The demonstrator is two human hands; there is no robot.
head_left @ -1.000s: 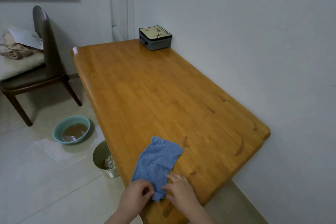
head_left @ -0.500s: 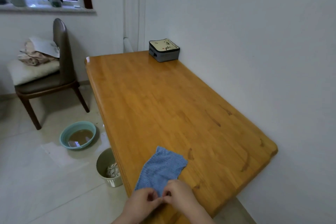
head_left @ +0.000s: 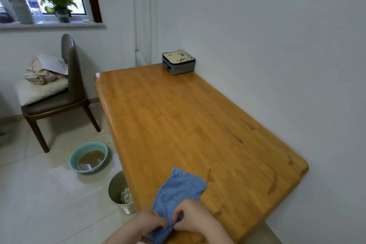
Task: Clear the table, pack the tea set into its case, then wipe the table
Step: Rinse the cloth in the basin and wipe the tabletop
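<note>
A blue knitted cloth (head_left: 179, 190) lies on the near left part of the wooden table (head_left: 188, 121). My left hand (head_left: 147, 224) and my right hand (head_left: 195, 218) both pinch the cloth's near end, close together at the table's front edge. The far end of the cloth lies flat on the wood. A grey zipped tea set case (head_left: 178, 62) with a cream printed lid stands shut at the far corner by the wall.
A small bin (head_left: 120, 194) with scraps stands on the floor by the table's left edge. Beyond it sits a teal basin (head_left: 88, 157) of brown water. A brown chair (head_left: 53, 95) with cloth and paper stands at the left. White wall runs along the table's right.
The view has tilted upward, showing more of the window. My two hands have drawn together on the cloth's near end, and the cloth has bunched a little there.
</note>
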